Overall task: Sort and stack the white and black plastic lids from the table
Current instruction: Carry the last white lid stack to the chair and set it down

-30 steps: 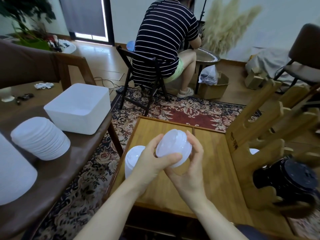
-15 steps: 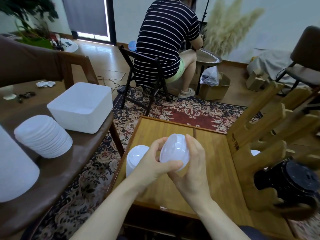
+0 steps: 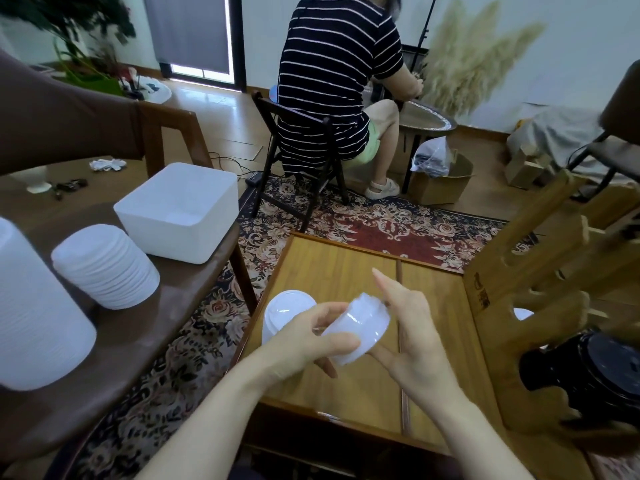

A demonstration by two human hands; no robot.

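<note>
A small stack of white plastic lids (image 3: 356,327) is held above the wooden table (image 3: 332,271). My left hand (image 3: 311,337) grips it from the left, thumb across its lower edge. My right hand (image 3: 405,327) rests against its right side with straight fingers pointing up. Just behind my left hand, a taller stack of white lids (image 3: 284,310) stands on the table. A stack of black lids (image 3: 595,372) lies at the right, partly behind a wooden rack. Another white lid (image 3: 523,313) shows through the rack.
A wooden rack (image 3: 540,292) stands on the table's right side. On the brown side table (image 3: 145,327) at left sit a white square tub (image 3: 180,209) and two stacks of white lids (image 3: 104,268). A person in a striped shirt (image 3: 332,74) sits on a chair beyond the rug.
The held stack has tipped onto its side and dropped lower. My right hand's fingers have straightened and come off the top. The view has shifted right.
</note>
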